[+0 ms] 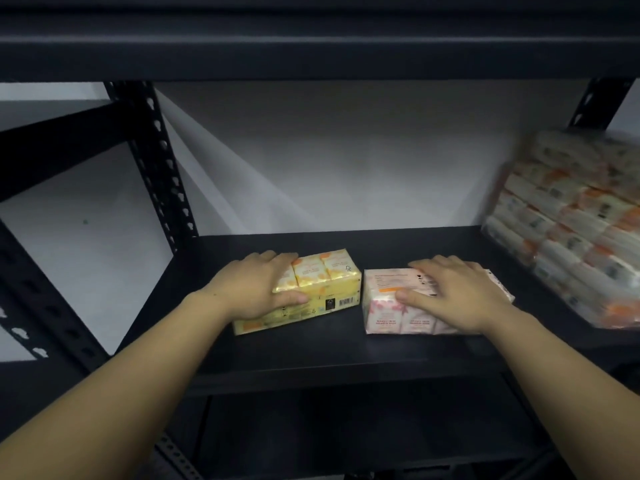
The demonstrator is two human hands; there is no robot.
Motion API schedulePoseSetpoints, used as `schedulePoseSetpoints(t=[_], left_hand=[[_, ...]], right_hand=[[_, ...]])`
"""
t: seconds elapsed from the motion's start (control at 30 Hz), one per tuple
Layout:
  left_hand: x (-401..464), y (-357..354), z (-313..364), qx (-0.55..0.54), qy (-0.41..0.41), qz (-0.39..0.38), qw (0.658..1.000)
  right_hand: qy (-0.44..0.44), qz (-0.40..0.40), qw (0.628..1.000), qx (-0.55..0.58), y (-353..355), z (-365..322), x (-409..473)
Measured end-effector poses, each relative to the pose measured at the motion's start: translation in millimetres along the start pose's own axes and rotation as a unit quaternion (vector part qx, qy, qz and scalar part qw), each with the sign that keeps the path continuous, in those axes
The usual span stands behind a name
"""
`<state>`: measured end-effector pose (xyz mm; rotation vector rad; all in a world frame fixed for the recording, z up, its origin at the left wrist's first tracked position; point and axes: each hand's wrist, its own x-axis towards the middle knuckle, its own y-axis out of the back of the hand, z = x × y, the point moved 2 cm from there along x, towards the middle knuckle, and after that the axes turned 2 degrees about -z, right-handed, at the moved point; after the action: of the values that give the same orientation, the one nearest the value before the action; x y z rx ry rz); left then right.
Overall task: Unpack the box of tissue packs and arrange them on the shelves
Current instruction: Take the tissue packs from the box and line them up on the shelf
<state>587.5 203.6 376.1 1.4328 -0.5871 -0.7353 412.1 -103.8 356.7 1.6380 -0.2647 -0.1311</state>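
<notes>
A yellow tissue pack (329, 282) lies on the black shelf (311, 355), left of centre. My left hand (256, 289) rests over its left end, fingers on top and thumb against the front face. Beside it, with a narrow gap, lies a pink tissue pack (384, 313). Spread across the top of that pack is my right hand (453, 292), thumb pointing left along its front edge. Both packs sit flat on the shelf board. The box is not in view.
A large clear-wrapped bundle of white and orange tissue packs (575, 223) fills the shelf's right end. Black perforated uprights stand at the left (159, 168) and back right (599, 102). Another shelf board (311, 46) hangs overhead. A white wall lies behind.
</notes>
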Motion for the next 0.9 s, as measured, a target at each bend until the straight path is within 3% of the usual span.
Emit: schedulePoseSetpoints(t=[0.3,0.77,0.9], left_hand=[[36.9,-2.2,44.7,-0.014,0.115,0.013,0.993],[36.5,-24.6,47.2,0.030,0.048,0.257,0.965],[26.2,-41.7,53.8,0.015,0.055,0.240,0.969]], right_hand=[[0.008,0.005,1.000,0.007,1.7,26.4,25.4],[0.016,0.009,1.000,0.019,0.7,35.4,35.2],[0.012,0.015,0.999,0.028,2.7,33.7,33.9]])
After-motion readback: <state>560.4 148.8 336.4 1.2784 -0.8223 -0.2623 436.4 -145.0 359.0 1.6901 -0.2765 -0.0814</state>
